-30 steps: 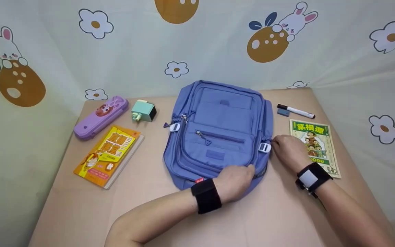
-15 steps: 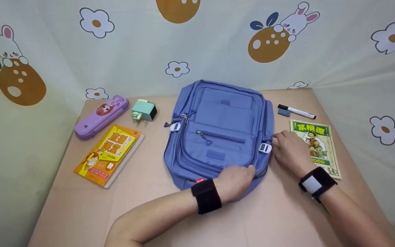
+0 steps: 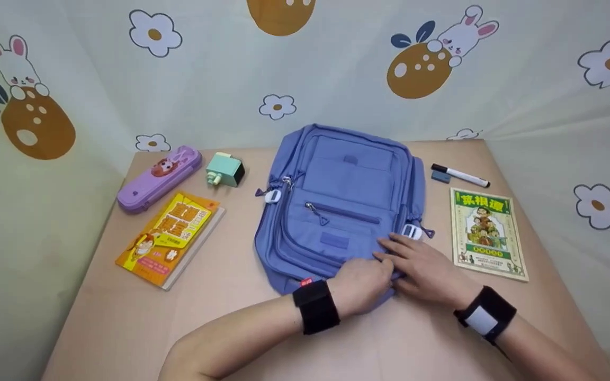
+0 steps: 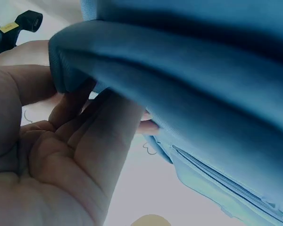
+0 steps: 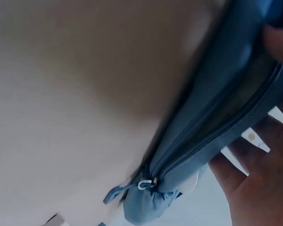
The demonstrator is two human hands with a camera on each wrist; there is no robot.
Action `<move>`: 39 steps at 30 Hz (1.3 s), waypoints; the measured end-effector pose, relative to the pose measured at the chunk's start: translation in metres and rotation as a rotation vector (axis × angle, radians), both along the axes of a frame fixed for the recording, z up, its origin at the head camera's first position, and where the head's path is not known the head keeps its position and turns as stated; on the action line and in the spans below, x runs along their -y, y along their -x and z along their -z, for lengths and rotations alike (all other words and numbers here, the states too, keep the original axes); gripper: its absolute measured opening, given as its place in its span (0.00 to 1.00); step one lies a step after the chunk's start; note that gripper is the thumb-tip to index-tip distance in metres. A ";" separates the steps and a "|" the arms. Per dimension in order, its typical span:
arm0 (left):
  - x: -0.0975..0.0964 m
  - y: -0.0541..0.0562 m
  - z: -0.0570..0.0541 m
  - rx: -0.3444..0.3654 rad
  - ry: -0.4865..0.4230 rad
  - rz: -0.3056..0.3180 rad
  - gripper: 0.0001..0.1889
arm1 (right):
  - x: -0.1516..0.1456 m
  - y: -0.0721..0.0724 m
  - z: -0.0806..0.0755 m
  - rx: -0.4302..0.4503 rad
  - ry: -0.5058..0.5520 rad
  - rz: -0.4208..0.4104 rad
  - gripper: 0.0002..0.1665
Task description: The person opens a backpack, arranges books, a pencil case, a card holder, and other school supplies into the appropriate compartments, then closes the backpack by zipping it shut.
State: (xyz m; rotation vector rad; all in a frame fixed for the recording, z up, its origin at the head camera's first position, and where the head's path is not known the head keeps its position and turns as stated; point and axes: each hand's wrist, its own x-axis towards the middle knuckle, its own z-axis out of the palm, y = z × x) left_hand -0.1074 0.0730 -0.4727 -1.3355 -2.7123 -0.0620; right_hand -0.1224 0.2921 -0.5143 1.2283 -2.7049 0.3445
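Note:
A blue backpack [image 3: 347,185] lies front side up on the table. My left hand [image 3: 363,286] grips its lower edge; in the left wrist view, thumb and fingers close round a fold of the backpack's fabric [image 4: 179,80]. My right hand [image 3: 432,270] rests beside it on the lower right corner, fingers spread and fairly straight over the front. In the right wrist view, a side zipper [image 5: 217,122] is parted, with the thumb at the gap and fingers on the flap's other side. The zipper pull [image 3: 428,233] hangs free by the white buckle [image 3: 412,231].
Left of the backpack lie a purple pencil case [image 3: 159,180], an orange book [image 3: 170,238] and a mint-green pencil sharpener-like device [image 3: 224,169]. To the right are a marker [image 3: 461,175], a small blue block [image 3: 440,177] and a green-covered book [image 3: 487,233]. A patterned curtain [image 3: 204,79] stands behind.
My right hand has left the zipper pull at the backpack's right side and moved down and left to the lower corner, next to my left hand. The left hand keeps its grip.

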 end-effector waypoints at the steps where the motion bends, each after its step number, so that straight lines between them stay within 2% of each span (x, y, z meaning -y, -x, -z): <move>1: 0.002 0.000 0.000 0.015 -0.011 0.003 0.19 | 0.001 -0.001 0.002 -0.009 -0.008 0.007 0.37; 4: 0.012 0.001 -0.001 0.117 -0.047 0.022 0.18 | 0.001 -0.003 0.007 -0.035 -0.009 0.007 0.35; 7: 0.032 0.007 -0.008 0.216 -0.070 0.060 0.23 | 0.002 0.000 0.007 -0.024 0.020 0.014 0.32; 11: 0.072 0.021 -0.017 0.214 -0.082 0.116 0.36 | 0.002 0.005 0.002 0.054 0.085 0.034 0.29; 13: 0.093 0.029 -0.020 0.211 -0.088 0.107 0.41 | 0.002 0.007 -0.001 0.099 0.127 0.043 0.29; 16: 0.122 0.042 -0.023 0.248 -0.088 0.053 0.45 | 0.002 0.009 -0.006 0.177 0.197 0.070 0.30; 20: 0.155 0.058 -0.022 0.308 -0.106 -0.022 0.46 | 0.000 0.013 -0.014 0.289 0.287 0.129 0.29; 23: 0.173 0.068 -0.017 0.322 -0.145 -0.041 0.44 | -0.002 0.015 -0.020 0.361 0.340 0.187 0.27; 28: 0.186 0.084 -0.014 0.339 -0.261 -0.055 0.31 | -0.005 0.018 -0.032 0.447 0.434 0.250 0.22; 33: 0.180 0.094 -0.025 0.357 -0.454 -0.117 0.23 | -0.008 0.019 -0.041 0.507 0.559 0.243 0.20; 36: 0.173 0.097 -0.035 0.356 -0.510 -0.157 0.21 | -0.010 0.020 -0.045 0.488 0.601 0.228 0.20; 39: 0.167 0.100 -0.044 0.353 -0.529 -0.198 0.19 | -0.013 0.022 -0.044 0.433 0.590 0.212 0.23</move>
